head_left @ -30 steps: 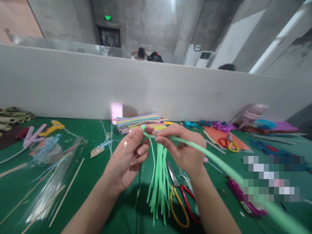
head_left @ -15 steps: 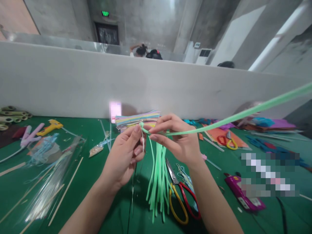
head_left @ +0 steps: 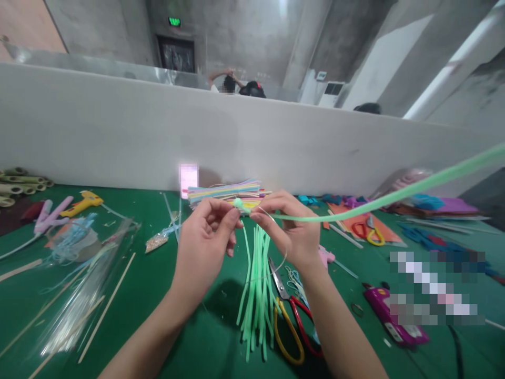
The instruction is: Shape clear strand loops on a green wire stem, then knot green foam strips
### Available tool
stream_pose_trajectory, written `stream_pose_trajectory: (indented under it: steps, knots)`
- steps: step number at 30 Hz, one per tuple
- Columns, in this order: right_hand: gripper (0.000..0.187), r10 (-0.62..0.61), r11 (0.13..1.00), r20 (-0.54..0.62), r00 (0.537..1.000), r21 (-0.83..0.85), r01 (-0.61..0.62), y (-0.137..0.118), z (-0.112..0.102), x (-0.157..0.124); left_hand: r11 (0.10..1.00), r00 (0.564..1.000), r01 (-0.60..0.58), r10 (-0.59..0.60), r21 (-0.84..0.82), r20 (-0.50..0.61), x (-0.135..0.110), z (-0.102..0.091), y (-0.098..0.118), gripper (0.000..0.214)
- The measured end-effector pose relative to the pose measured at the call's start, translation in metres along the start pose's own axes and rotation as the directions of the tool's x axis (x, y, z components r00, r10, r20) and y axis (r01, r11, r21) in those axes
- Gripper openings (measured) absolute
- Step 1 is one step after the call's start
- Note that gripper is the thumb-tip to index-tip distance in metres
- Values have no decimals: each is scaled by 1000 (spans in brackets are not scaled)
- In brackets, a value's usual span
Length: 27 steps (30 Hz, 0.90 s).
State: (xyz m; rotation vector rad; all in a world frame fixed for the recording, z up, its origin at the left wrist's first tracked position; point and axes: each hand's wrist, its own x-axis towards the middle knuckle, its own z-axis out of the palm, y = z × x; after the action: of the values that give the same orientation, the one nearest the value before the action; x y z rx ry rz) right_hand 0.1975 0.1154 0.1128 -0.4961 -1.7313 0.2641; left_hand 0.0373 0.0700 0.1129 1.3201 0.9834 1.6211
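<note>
My left hand (head_left: 211,237) is closed in a pinch just under a small coiled knot at the end of a light green pipe cleaner (head_left: 355,211). My right hand (head_left: 292,226) pinches the same stem close beside the knot, and the long free part runs off to the upper right. A thin pale strand (head_left: 284,258) curves down from the right fingers; whether it is wire or thread I cannot tell. Below the hands lies a bunch of green pipe cleaners (head_left: 258,289). Scissors (head_left: 290,316) with one yellow and one red handle lie beside it, partly behind my right forearm.
Multicoloured pipe cleaners (head_left: 224,192) lie behind the hands, near a lit phone (head_left: 189,179) against a white partition (head_left: 118,131). At left are a yellow glue gun (head_left: 84,204), clear sticks and thin wooden sticks. A second pair of scissors (head_left: 369,230) and a purple packet (head_left: 394,313) are at right.
My left hand has turned so its back faces me more, and the knot sits slightly further right. The thin strand that hung below the left fingers now loops from the right hand.
</note>
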Motion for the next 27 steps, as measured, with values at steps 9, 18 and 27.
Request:
stream_pose_trajectory:
  steps: [9,18,27]
  knots:
    - [13,107,994,-54,993,15,-107,-15,12,-15,982,996,31,-15,-187,84,-3,2,4,14]
    - [6,293,946,17,956,141,-292,-17,7,-1,895,940,267,-159,-358,303,1,-6,12,18]
    - [6,260,963,162,952,37,-269,-27,-22,17,724,828,519,-292,-455,480,3,-10,17,14]
